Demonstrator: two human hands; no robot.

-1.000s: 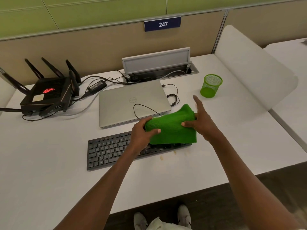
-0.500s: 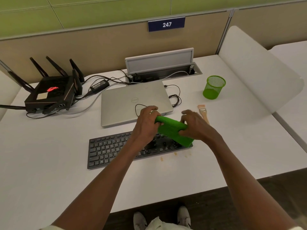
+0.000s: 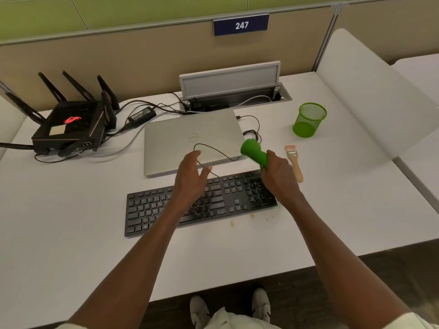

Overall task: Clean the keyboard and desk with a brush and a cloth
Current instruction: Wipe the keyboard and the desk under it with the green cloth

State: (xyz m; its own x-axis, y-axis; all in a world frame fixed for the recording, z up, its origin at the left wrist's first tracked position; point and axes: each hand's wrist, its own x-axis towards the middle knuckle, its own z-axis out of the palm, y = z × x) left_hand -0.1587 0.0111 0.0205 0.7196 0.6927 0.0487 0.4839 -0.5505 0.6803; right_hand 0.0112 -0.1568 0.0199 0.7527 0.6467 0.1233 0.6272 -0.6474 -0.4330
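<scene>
Across the middle of the white desk lies the black keyboard, close to the near edge, behind it a closed silver laptop. The right hand grips the bunched green cloth above the keyboard's right end. The left hand hovers spread, holding nothing. The brush lies just right of the keyboard.

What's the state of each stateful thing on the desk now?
laptop: lid closed
cable box lid: flipped open
cloth: bunched, gripped by right hand
left hand: open, above keyboard
brush: lying flat, untouched
mesh cup: upright
router: logo lit
</scene>
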